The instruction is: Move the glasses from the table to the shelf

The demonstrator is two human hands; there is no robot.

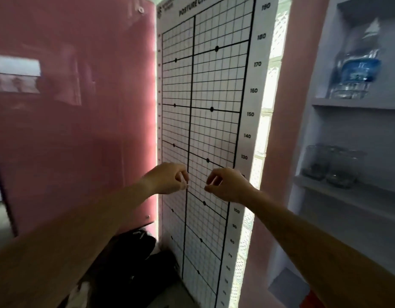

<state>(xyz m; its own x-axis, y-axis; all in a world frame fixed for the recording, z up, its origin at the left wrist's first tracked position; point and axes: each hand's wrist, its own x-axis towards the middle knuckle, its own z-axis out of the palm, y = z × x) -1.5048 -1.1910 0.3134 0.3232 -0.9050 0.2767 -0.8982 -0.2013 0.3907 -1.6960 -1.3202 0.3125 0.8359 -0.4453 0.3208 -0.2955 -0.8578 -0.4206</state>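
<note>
Two bare forearms are seen reaching forward from the bottom corners toward the middle of the view. The left hand (167, 177) and the right hand (227, 184) are held close together, just apart, each with its grip pinched together, fingertip to thumb. Nothing can clearly be made out in either pinch; a thin pale sliver at the left fingertips is too small to identify. No glass is carried by either hand.

Just behind the hands, from 6 to 12 o'clock, a tall white posture chart (203, 107) with a black grid and height numbers is seen standing upright. At 9 o'clock a pink panel (76, 107) is seen, and at 7 o'clock a dark bag (134, 252) lies on the floor.

At 3 o'clock, set into the wall, a shelf (338, 192) is seen already bearing several clear glasses (332, 165), grouped close together. On the shelf above, a water bottle (356, 63) stands. The table is not in view.

Judged from this, more glasses may need fetching. Each should be gripped round its body and set down beside the group, not against it.
</note>
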